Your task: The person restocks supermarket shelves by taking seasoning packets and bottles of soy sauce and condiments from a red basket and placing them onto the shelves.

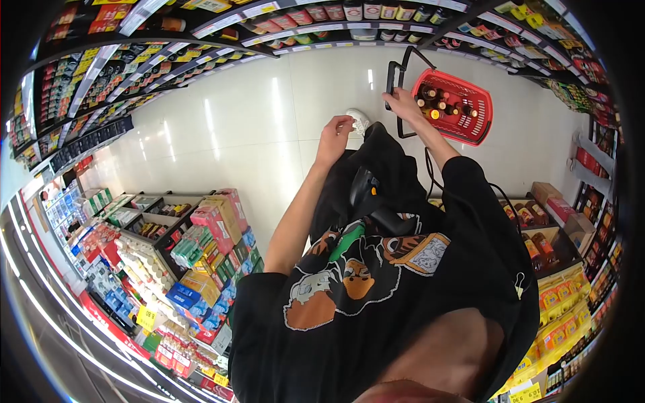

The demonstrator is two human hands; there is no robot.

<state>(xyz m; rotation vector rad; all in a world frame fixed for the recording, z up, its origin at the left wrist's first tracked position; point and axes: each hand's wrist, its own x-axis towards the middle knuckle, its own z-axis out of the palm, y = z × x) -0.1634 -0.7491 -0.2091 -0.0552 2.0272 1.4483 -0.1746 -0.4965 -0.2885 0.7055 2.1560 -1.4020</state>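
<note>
My right hand point(403, 104) is closed around the black handle point(392, 79) of a red shopping basket point(481, 101). Several dark bottles point(443, 106) with pale or yellow caps stand inside it. The basket is on my right, over the floor; whether it touches the floor I cannot tell. My left hand point(334, 138) hangs in front of me, fingers curled in, with nothing visible in them. Just beyond its fingertips shows a white shoe point(358, 121). At my waist hangs a black handheld device point(365, 188) with an orange spot.
Shelves of bottles and jars point(356, 12) curve across the far side of the aisle. Stacked boxes and cartons point(218, 221) stand to my left. On the right are a display of yellow packages point(561, 305) and more shelving. The floor point(269, 101) is pale, shiny tile.
</note>
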